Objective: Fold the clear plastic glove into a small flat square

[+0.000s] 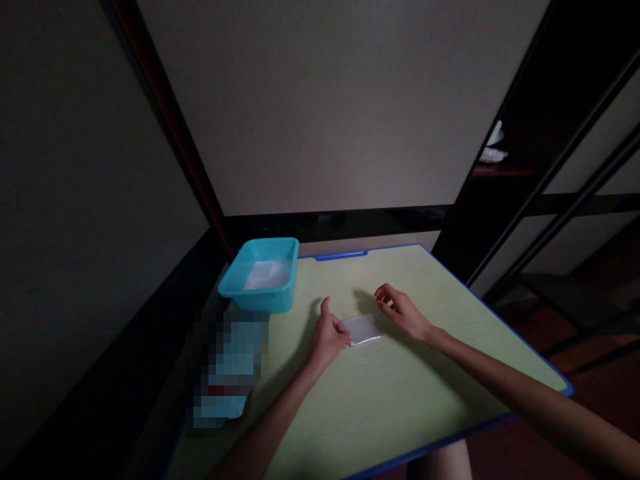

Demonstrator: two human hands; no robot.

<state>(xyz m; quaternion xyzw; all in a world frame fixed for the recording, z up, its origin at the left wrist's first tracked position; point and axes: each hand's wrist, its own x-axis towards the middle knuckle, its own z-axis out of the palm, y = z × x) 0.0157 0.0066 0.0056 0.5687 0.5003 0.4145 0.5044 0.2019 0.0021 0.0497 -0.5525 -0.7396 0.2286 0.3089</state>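
Observation:
A clear, flat plastic packet (364, 329) lies on the pale green table (380, 393) between my two hands. My left hand (330, 337) is at the packet's left edge, thumb raised and fingers apart, its fingertips close to or touching the plastic. Above and to the right of the packet, my right hand (397, 310) hovers with loosely curved fingers and nothing visible in them. At the table's back left stands a turquoise basket (260, 300) with whitish, clear plastic packets (269, 274) inside.
A blurred, pixelated light-blue object (233, 367) lies along the table's left edge. The table has a blue rim, with a blue handle-like strip (341, 255) at the back. Behind it rise cabinet panels. White items (493, 155) sit on a dark shelf at right.

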